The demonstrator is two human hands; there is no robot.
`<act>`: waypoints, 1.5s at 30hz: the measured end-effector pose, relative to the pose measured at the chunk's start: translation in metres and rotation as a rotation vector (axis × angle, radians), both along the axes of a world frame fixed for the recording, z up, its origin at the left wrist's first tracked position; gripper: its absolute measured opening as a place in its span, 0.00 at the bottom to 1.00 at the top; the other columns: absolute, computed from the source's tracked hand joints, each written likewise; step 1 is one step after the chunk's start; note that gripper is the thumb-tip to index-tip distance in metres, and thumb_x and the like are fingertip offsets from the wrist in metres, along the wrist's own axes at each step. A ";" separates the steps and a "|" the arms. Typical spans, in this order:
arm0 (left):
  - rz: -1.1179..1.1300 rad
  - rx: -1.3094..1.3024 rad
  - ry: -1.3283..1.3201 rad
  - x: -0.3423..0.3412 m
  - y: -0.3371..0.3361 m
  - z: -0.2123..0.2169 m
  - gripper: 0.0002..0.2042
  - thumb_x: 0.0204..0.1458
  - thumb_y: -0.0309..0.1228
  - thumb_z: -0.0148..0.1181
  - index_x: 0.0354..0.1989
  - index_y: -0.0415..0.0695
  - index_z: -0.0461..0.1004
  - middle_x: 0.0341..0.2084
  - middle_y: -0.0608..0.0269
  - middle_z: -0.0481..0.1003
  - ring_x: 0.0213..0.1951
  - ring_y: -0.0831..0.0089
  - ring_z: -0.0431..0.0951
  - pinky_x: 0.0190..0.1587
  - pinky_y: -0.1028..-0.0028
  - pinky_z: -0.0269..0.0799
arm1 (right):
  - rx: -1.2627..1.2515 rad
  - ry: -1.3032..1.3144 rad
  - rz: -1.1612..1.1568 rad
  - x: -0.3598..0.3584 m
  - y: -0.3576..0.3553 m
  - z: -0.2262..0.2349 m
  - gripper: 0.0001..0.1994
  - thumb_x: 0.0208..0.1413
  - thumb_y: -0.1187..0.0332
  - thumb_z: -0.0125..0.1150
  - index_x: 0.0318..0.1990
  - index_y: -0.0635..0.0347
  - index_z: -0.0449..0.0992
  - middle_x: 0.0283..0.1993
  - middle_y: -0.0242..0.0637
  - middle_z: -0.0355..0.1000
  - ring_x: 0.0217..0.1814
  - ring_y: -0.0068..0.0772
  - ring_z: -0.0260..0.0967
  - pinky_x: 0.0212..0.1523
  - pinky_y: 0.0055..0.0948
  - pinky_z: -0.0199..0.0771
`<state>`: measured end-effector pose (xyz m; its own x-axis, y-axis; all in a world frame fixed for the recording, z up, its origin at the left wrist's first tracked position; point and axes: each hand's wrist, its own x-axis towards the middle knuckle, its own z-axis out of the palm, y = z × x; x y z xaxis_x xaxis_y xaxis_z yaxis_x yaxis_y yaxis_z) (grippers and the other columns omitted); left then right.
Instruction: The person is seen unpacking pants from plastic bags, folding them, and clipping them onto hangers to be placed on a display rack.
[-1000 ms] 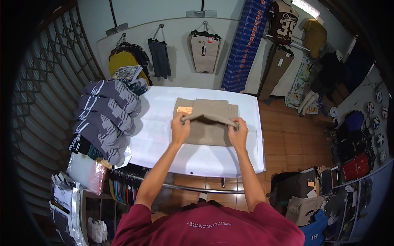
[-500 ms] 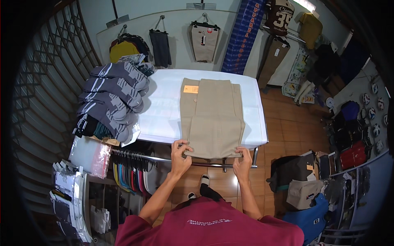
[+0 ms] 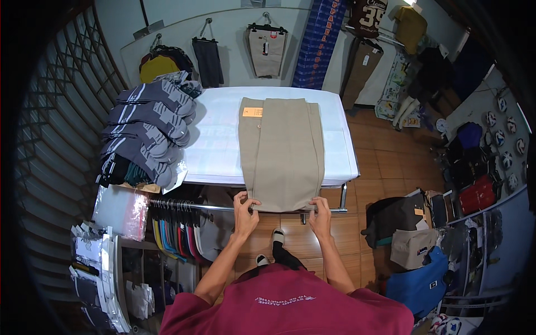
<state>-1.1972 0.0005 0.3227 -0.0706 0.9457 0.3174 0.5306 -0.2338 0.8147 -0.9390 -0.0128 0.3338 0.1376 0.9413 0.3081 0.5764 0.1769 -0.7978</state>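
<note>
Khaki trousers (image 3: 285,153), folded lengthwise, lie on the white-covered table (image 3: 215,134), their near end reaching past its front edge. An orange tag (image 3: 252,112) shows at their far left corner, above a small button. My left hand (image 3: 245,215) pinches the near left corner of the cloth between thumb and fingers. At the near right corner, my right hand (image 3: 320,216) grips the cloth in the same way. Between the two hands the near edge hangs in a slight curve over the metal rail.
Grey and white socks (image 3: 148,125) are piled on the table's left end. A metal rail (image 3: 218,207) runs along the table front, with hangers of coloured clothes (image 3: 176,231) below. Folded garments (image 3: 416,245) stand at the right. Trousers (image 3: 267,53) hang on the far wall.
The trousers' near end has been drawn out smoother and no longer creases across the middle. Both hands still hold its corners. The whole view has shifted slightly.
</note>
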 end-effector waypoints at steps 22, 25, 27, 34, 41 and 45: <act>-0.098 0.101 0.006 0.043 0.234 0.086 0.20 0.47 0.23 0.59 0.51 0.37 0.69 0.47 0.47 0.73 0.51 0.54 0.73 0.53 0.64 0.68 | 0.097 0.061 -0.030 0.006 0.248 0.077 0.15 0.49 0.74 0.60 0.46 0.67 0.73 0.45 0.52 0.74 0.44 0.50 0.73 0.46 0.38 0.73; -0.043 0.096 0.059 0.046 0.287 0.066 0.23 0.47 0.23 0.58 0.55 0.35 0.66 0.50 0.44 0.72 0.54 0.53 0.72 0.56 0.63 0.67 | 0.120 0.005 -0.010 0.005 0.303 0.065 0.17 0.50 0.73 0.62 0.48 0.66 0.72 0.46 0.50 0.74 0.45 0.45 0.73 0.42 0.37 0.74; 0.033 0.096 0.109 0.045 0.321 0.048 0.26 0.46 0.24 0.57 0.57 0.34 0.63 0.51 0.42 0.69 0.54 0.48 0.68 0.57 0.59 0.64 | 0.176 -0.029 0.005 -0.001 0.335 0.065 0.18 0.48 0.75 0.60 0.49 0.66 0.72 0.47 0.54 0.73 0.45 0.50 0.73 0.44 0.38 0.74; 0.168 0.009 0.132 0.054 0.375 0.029 0.31 0.44 0.26 0.58 0.61 0.37 0.60 0.53 0.46 0.69 0.56 0.46 0.64 0.59 0.56 0.60 | 0.034 -0.183 -0.200 -0.016 0.372 0.050 0.24 0.44 0.72 0.60 0.52 0.67 0.71 0.46 0.53 0.73 0.52 0.52 0.68 0.55 0.41 0.67; 0.218 -0.210 0.157 0.053 0.384 0.035 0.23 0.42 0.31 0.62 0.50 0.40 0.74 0.48 0.47 0.73 0.51 0.51 0.71 0.53 0.56 0.66 | -0.060 -0.259 -0.170 -0.016 0.377 0.044 0.15 0.45 0.72 0.60 0.43 0.64 0.76 0.42 0.48 0.72 0.48 0.50 0.66 0.54 0.42 0.65; 0.007 -0.162 -0.086 0.046 0.369 0.051 0.17 0.43 0.29 0.62 0.43 0.38 0.75 0.38 0.52 0.78 0.41 0.63 0.77 0.45 0.67 0.70 | 0.117 -0.168 -0.071 -0.009 0.365 0.047 0.11 0.46 0.70 0.62 0.38 0.63 0.77 0.38 0.45 0.72 0.45 0.48 0.67 0.50 0.41 0.65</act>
